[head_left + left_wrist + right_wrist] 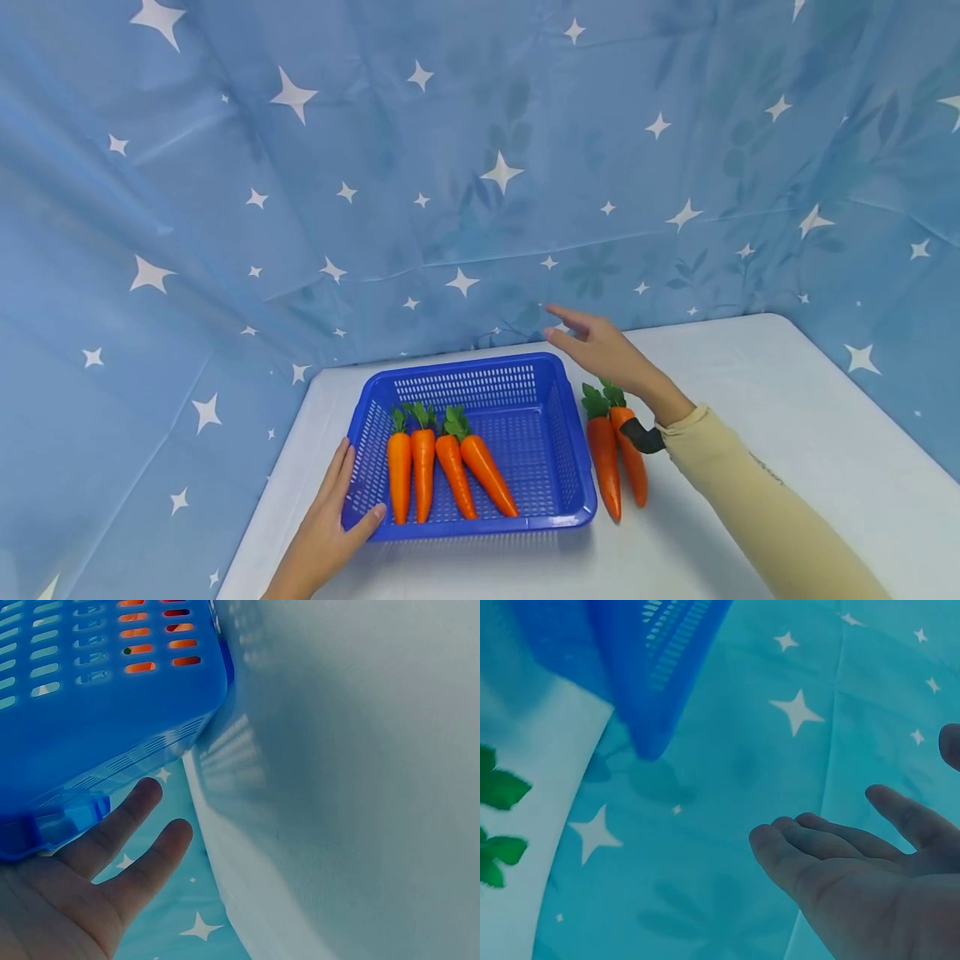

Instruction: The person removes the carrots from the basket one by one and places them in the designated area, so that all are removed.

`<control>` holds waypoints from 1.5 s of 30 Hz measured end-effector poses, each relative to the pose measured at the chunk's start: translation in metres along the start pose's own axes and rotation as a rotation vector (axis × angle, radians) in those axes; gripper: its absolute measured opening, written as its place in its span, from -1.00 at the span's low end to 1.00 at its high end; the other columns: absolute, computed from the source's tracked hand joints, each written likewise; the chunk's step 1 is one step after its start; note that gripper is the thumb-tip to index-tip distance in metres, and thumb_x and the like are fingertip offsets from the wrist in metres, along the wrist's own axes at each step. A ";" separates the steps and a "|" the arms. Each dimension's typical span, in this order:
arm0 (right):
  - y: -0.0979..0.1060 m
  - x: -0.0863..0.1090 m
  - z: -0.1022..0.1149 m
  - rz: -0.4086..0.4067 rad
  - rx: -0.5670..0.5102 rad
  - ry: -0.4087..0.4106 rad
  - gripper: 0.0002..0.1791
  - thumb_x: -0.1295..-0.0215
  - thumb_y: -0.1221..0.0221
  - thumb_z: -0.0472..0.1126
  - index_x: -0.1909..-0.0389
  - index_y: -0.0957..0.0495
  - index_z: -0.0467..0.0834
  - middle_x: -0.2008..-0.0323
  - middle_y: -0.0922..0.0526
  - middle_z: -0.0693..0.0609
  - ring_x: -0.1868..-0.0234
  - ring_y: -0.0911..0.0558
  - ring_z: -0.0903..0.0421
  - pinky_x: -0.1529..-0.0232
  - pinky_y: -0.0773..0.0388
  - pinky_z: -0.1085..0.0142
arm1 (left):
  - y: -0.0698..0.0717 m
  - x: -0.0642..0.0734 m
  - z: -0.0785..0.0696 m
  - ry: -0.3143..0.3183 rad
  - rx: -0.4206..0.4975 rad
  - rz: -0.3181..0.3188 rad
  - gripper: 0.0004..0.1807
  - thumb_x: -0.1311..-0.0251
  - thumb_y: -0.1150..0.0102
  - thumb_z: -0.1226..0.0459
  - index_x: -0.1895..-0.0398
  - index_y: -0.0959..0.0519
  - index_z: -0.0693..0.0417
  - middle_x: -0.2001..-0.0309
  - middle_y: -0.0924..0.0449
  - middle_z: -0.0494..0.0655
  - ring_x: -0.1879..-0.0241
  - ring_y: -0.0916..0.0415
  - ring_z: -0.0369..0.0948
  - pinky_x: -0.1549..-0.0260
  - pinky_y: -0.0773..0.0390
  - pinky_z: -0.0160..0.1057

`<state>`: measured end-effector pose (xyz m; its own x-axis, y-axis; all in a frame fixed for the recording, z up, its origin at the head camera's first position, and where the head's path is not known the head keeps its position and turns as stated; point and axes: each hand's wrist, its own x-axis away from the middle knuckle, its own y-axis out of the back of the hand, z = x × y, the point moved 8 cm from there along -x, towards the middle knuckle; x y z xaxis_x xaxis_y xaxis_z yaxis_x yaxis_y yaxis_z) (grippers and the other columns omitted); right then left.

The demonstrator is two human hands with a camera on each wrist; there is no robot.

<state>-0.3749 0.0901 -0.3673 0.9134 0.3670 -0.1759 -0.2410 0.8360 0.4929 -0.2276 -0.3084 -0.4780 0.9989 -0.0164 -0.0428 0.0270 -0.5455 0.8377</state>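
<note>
The left hand (pixel 322 529), fingers extended, rests against the near-left corner of the blue basket (pixel 480 527), inside which lie four carrots (pixel 456 479); the right hand (pixel 600 348), relaxed and empty, hovers just beyond two carrots (pixel 603 467) on the counter (pixel 765 392)

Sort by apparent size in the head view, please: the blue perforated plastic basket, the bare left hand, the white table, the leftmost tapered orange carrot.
Largest to smallest:
1. White table
2. Blue basket
3. Left hand
4. Leftmost carrot
</note>
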 end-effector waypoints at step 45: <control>-0.128 -0.033 0.033 0.259 -0.004 0.093 -0.30 -0.59 -0.20 -0.01 -0.62 -0.33 -0.18 -0.56 -0.37 -0.19 -0.57 -0.33 -0.24 -0.48 -0.33 -0.21 | -0.001 -0.001 0.001 0.004 0.009 -0.010 0.15 -0.37 -0.21 -0.22 -0.75 0.09 0.19 -0.74 0.24 0.19 -0.61 0.02 0.38 -0.23 -0.29 0.52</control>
<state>-0.3630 -0.0426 -0.3967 0.7869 0.6049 -0.1219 -0.4644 0.7106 0.5285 -0.2282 -0.3090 -0.4797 0.9988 -0.0074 -0.0485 0.0363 -0.5527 0.8326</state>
